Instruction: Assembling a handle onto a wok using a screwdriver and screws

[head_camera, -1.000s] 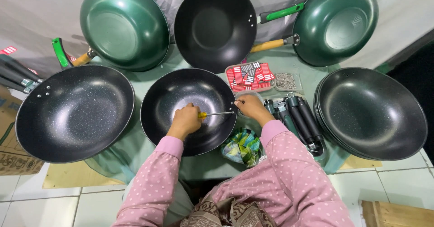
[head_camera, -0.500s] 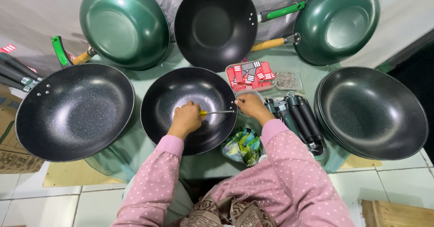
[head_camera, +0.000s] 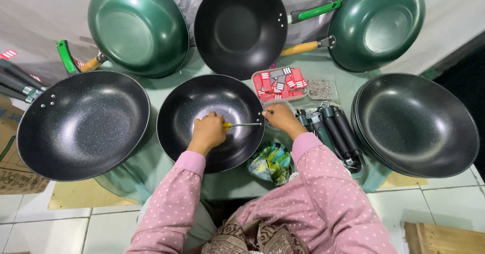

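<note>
Near the middle of the green-covered table (head_camera: 348,89) sat a black pan (head_camera: 202,107), and inside it the left hand (head_camera: 208,131) was closed around the yellow grip of a screwdriver (head_camera: 241,125), its shaft pointing right to the pan's rim. At that rim, the right hand (head_camera: 279,116) pinched something too small to make out. Just beyond lay a shallow tray (head_camera: 280,80) of red and white packets, with a small clear tray (head_camera: 319,88) of tiny metal parts beside it. Dark loose handles (head_camera: 333,132) lay right of the hands, and a bright crumpled bag (head_camera: 270,162) sat near. Left stood a speckled black wok (head_camera: 83,125); right, a stack of dark pans (head_camera: 414,125). Far back, two green woks (head_camera: 136,26) (head_camera: 376,24) flanked a black one (head_camera: 240,26).
</note>
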